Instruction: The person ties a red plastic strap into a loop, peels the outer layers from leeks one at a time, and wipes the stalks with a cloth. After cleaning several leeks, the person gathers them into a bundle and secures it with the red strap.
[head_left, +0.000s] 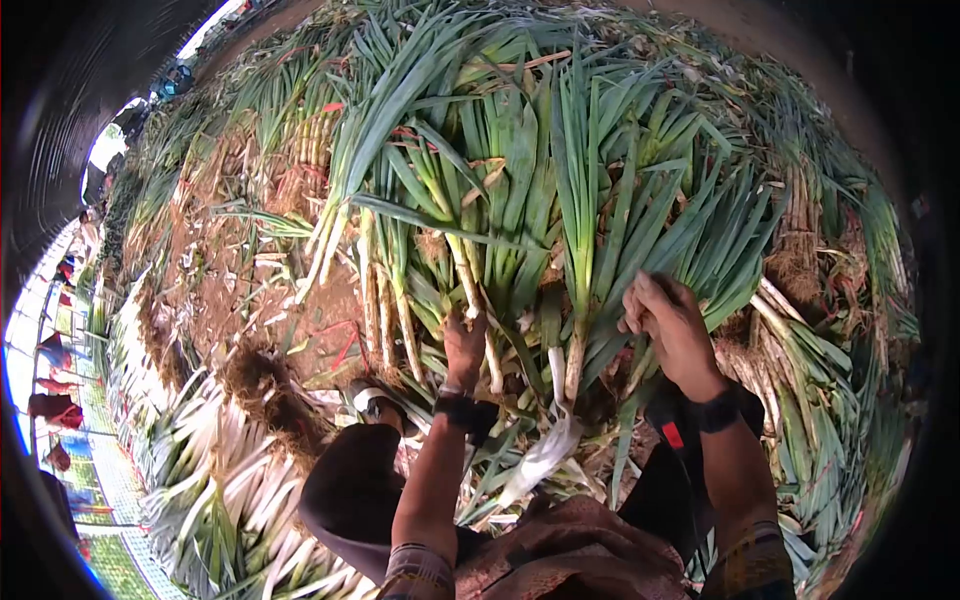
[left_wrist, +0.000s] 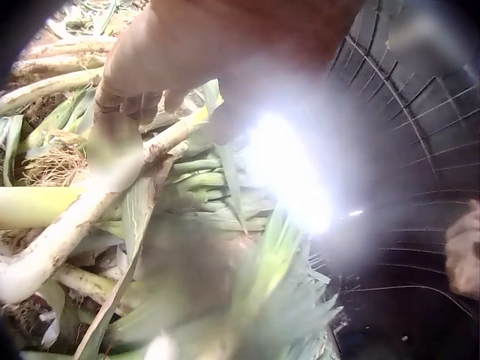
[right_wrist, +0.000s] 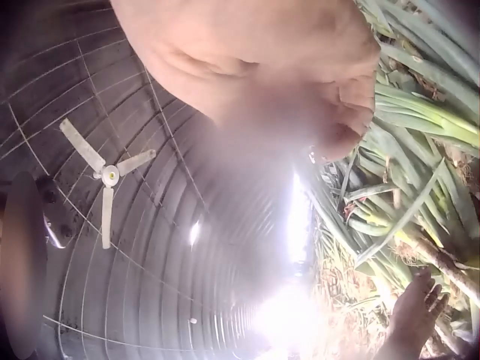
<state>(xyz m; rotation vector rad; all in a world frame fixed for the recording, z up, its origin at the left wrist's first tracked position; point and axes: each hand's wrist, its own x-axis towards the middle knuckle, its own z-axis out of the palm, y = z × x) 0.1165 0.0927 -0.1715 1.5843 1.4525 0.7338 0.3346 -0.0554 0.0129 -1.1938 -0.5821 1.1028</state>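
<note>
Head view: watching from afar, I find on the far left a heap of white-stemmed leeks (head_left: 225, 470), pale shanks fanned across the ground. Just beside its upper right is a dark, shaggy mass of roots (head_left: 262, 390), and above that, a thin red tie (head_left: 350, 345) on brown soil.

Near the centre, the left hand (head_left: 464, 350) grips one leek stalk (head_left: 465, 270), its fingers and thumb around the pale shank. The stalk slants, leafy end away from the person, lower end past the hand toward the knees. Between the two hands stands a thicker leek (head_left: 576, 350), its green leaves spreading over the loose pile behind.

To its right, the right hand (head_left: 672, 335) hangs above the leaves, fingers loosely bent; I see nothing in them. On the far right lie more leeks (head_left: 800, 335), roots and shanks bunched together.

To handle this stalk well, I would judge a firm but gentle hold on the pale shank best, since leaves could tear. The right hand would do well to part the overlapping leaves, so neighbours don't drag along.
</note>
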